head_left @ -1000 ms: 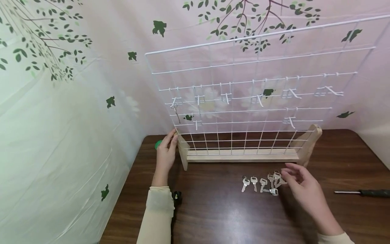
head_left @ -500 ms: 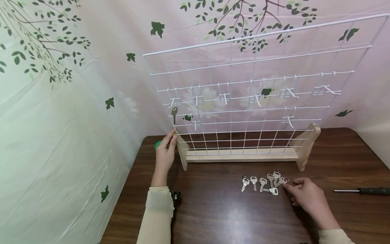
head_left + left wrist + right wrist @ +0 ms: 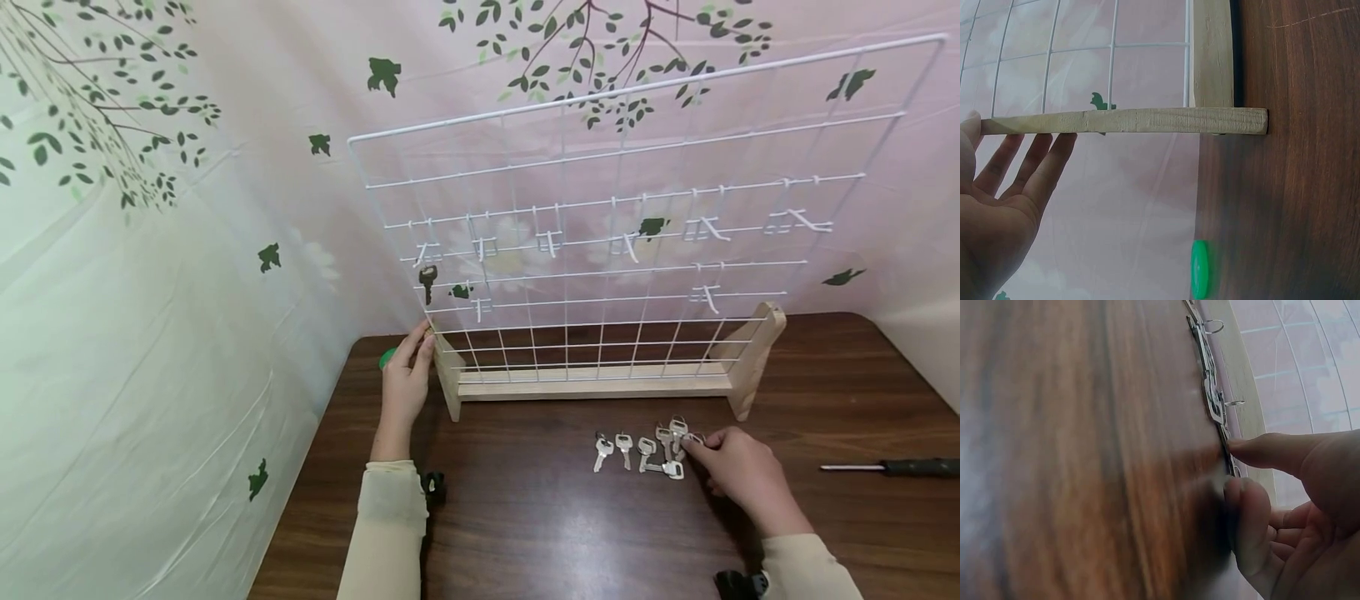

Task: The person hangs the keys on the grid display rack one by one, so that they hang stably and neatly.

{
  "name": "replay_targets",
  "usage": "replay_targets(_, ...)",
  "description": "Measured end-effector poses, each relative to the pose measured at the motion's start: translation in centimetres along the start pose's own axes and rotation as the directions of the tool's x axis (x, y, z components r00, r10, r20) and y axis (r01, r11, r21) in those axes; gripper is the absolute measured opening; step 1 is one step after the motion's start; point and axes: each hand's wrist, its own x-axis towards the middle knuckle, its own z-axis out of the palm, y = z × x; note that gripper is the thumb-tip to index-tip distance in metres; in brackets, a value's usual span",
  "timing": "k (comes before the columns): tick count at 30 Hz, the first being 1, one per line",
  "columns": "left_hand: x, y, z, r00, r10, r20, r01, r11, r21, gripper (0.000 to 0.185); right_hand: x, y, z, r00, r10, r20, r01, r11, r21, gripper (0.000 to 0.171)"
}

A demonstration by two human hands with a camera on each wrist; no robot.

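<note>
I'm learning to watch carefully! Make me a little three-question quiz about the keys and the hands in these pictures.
1. True or false: one key hangs on the wire grid.
2. Which hand touches the keys on the table? A left hand, B right hand.
3. What does the left hand rest against?

Key: 1 true. 2 B, pinching the rightmost key. 3 the grid's wooden foot, fingers straight.

Soft, even light fills the head view, bright on the pale backdrop, and a dull glare patch sits on the dark table (image 3: 570,533). The wire grid (image 3: 630,225) bows at the edges from wide-angle distortion. In the right wrist view the near tabletop smears out of focus.
</note>
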Motion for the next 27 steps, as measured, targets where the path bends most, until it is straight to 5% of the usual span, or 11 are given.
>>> replay_targets(11, -0.1, 0.0, 0.0, 1.000, -0.003, -0.001, 0.003, 1.000, 0.006, 0.039, 0.8, -0.6, -0.2, 0.999, -0.038, 0.021, 0.038, 0.999, -0.011, 0.043)
replay_targets(27, -0.1, 0.1, 0.1, 1.000, -0.003, -0.010, 0.003, 1.000, -0.013, 0.038, 1.2, 0.1, -0.3, 0.996, -0.070, 0.054, 0.064, 0.992, 0.108, 0.043)
